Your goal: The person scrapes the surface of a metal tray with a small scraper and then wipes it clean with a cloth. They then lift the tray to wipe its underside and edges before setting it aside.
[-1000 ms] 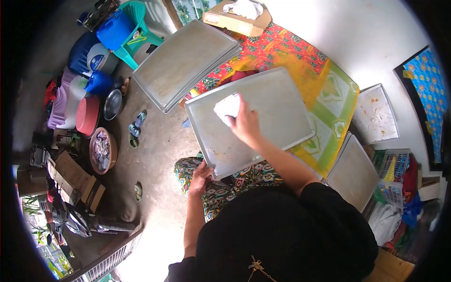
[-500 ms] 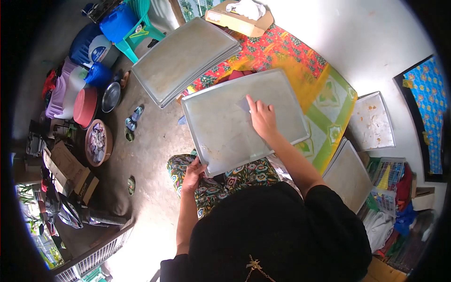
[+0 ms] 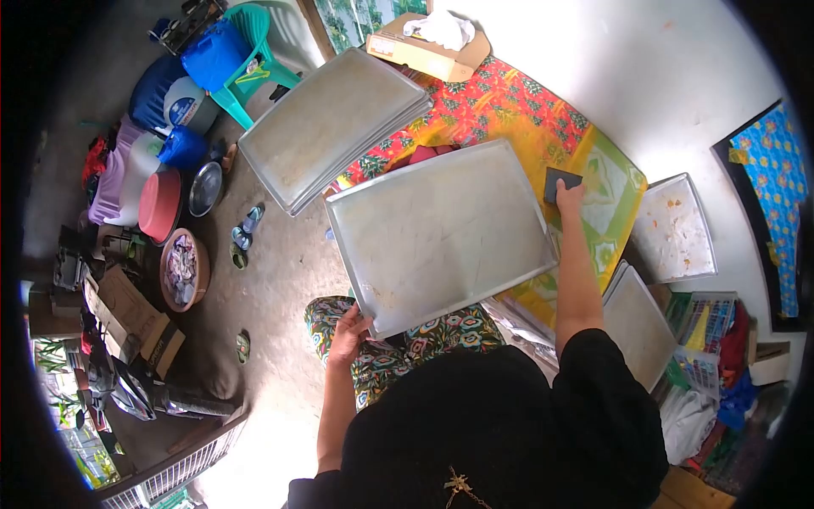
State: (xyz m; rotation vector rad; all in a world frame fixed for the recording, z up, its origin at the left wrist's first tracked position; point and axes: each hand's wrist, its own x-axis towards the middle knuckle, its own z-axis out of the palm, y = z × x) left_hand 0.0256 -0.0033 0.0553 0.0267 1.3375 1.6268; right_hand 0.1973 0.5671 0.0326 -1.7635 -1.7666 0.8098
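The left hand (image 3: 348,334) pinches the tray (image 3: 441,233) at its near left corner; the right hand (image 3: 570,198) pinches a dark pad (image 3: 559,181) by the patterned cloth (image 3: 606,191).

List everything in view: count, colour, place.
Held tray: one, grey, above lap
Tray stack: one, grey, upper left
Stained tray: one, pale, right wall
Lower-right trays: count unclear, grey
Patterned cloth: one, red-yellow-green, centre right
Pad: one, dark grey, right hand
Box: one, brown, top centre
White cloth: one, on box
Chair: one, green, upper left
Basins: three, pink, metallic, tan, left
Clutter: uncountable, mixed colours, both sides
Left hand: one, bare, tray corner
Right hand: one, bare, at pad
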